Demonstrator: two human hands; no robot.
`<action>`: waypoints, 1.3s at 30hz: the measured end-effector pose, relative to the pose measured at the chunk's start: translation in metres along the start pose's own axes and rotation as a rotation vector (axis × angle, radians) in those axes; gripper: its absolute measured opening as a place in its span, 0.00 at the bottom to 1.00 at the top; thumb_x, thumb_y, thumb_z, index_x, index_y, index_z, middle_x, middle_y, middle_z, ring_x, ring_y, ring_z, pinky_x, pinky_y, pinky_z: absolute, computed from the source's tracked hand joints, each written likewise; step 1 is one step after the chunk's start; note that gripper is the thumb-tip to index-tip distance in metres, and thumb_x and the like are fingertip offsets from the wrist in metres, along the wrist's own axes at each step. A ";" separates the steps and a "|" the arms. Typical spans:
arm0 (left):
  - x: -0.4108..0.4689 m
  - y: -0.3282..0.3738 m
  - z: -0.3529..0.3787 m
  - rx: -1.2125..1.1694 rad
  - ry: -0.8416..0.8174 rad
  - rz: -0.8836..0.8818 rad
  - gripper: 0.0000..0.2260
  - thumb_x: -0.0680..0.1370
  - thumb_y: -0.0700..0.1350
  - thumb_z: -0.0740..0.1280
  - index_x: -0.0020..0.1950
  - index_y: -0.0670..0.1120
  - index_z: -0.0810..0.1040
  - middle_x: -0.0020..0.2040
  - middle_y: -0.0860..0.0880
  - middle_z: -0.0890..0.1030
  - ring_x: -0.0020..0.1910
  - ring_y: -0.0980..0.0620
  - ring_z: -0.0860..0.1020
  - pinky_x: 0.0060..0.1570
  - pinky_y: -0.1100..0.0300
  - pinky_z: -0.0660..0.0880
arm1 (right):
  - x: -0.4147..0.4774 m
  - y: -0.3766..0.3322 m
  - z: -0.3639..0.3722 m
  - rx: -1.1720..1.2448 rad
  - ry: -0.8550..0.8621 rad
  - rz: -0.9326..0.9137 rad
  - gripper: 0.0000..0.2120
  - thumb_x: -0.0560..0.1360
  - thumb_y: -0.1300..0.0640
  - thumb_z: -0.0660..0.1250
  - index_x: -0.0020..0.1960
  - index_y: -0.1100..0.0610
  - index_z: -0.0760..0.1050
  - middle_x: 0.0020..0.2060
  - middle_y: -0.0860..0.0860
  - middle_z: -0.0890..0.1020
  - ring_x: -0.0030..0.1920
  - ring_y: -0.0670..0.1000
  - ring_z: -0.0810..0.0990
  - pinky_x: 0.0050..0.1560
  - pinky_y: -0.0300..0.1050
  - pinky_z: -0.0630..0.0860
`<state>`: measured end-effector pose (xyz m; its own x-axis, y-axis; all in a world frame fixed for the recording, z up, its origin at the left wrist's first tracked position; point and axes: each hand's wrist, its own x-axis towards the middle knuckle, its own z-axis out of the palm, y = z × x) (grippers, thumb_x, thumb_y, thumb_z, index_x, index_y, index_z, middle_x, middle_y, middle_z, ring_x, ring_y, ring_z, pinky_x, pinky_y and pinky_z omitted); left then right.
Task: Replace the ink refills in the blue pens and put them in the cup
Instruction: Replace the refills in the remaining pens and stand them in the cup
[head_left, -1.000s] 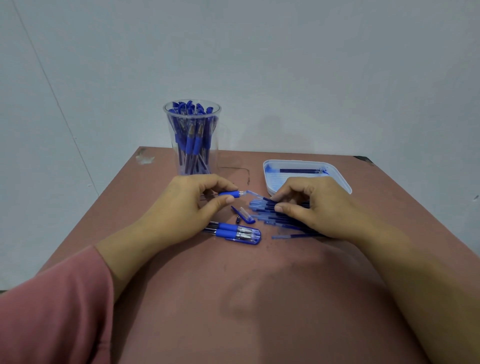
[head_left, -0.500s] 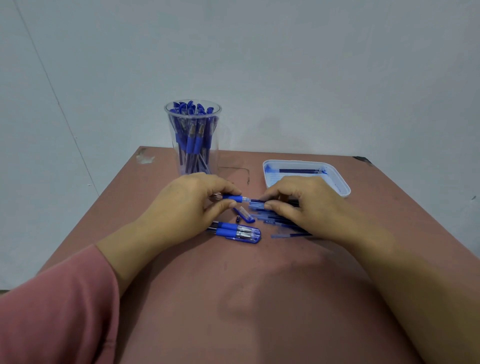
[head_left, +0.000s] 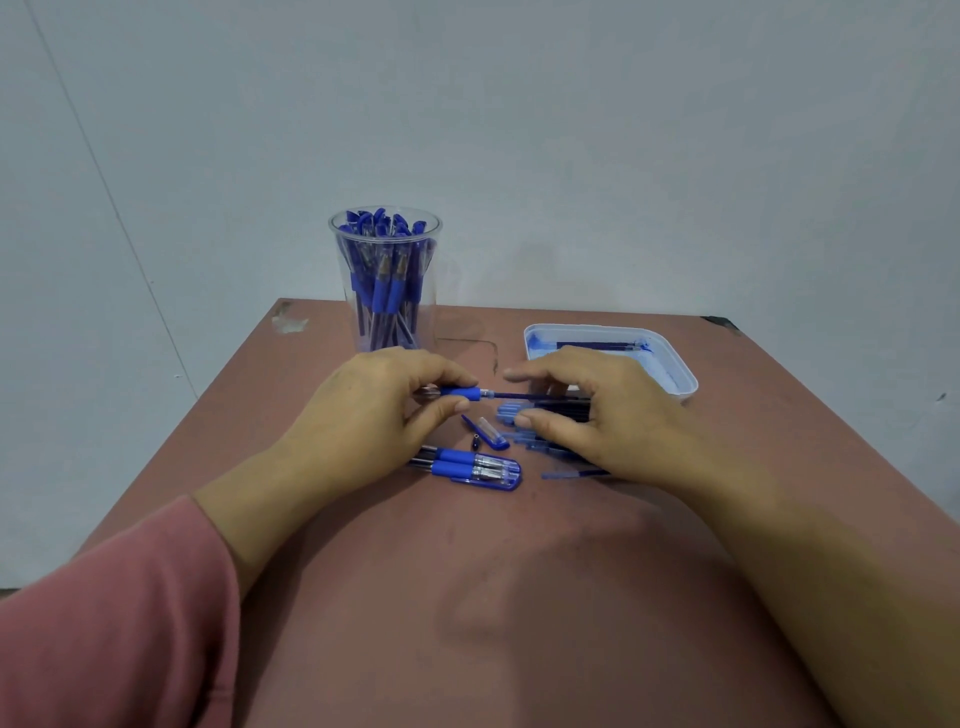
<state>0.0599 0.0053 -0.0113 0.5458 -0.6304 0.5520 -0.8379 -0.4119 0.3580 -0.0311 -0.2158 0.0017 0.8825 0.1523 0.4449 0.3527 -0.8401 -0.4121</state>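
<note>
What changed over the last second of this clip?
The right hand picked a refill off the pile and brought it left to the open end of the pen barrel, which the left hand kept gripping. Cup, tray and the capped pens stayed put.

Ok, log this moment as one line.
left hand: grips pen barrel | right hand: holds refill at barrel mouth | cup: holds pens

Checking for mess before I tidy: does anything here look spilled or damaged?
Yes: blue ink smears the white tray at its left end, and the table surface is chipped at its far left corner.
</note>
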 end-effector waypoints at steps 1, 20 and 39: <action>0.000 -0.001 0.000 0.003 0.004 -0.005 0.10 0.75 0.49 0.71 0.56 0.54 0.82 0.49 0.59 0.82 0.45 0.62 0.77 0.47 0.64 0.75 | -0.001 0.002 -0.001 -0.003 0.017 0.017 0.14 0.73 0.52 0.72 0.58 0.44 0.77 0.47 0.41 0.80 0.49 0.43 0.78 0.48 0.33 0.73; 0.000 -0.001 0.001 -0.011 0.005 -0.014 0.10 0.76 0.50 0.70 0.57 0.55 0.82 0.50 0.60 0.82 0.48 0.61 0.79 0.49 0.60 0.77 | 0.001 0.003 0.006 0.009 0.048 0.032 0.08 0.76 0.57 0.69 0.49 0.44 0.78 0.41 0.38 0.77 0.45 0.40 0.77 0.46 0.28 0.69; 0.005 -0.026 -0.008 -0.032 0.022 -0.076 0.07 0.76 0.50 0.69 0.53 0.56 0.82 0.47 0.62 0.82 0.47 0.61 0.79 0.49 0.56 0.78 | 0.022 -0.001 0.026 -0.134 -0.202 -0.113 0.11 0.74 0.49 0.70 0.56 0.42 0.81 0.44 0.45 0.76 0.47 0.46 0.67 0.51 0.47 0.69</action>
<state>0.0850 0.0180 -0.0117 0.6082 -0.5834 0.5383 -0.7937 -0.4368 0.4234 -0.0036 -0.1981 -0.0088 0.8887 0.3387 0.3090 0.4203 -0.8711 -0.2541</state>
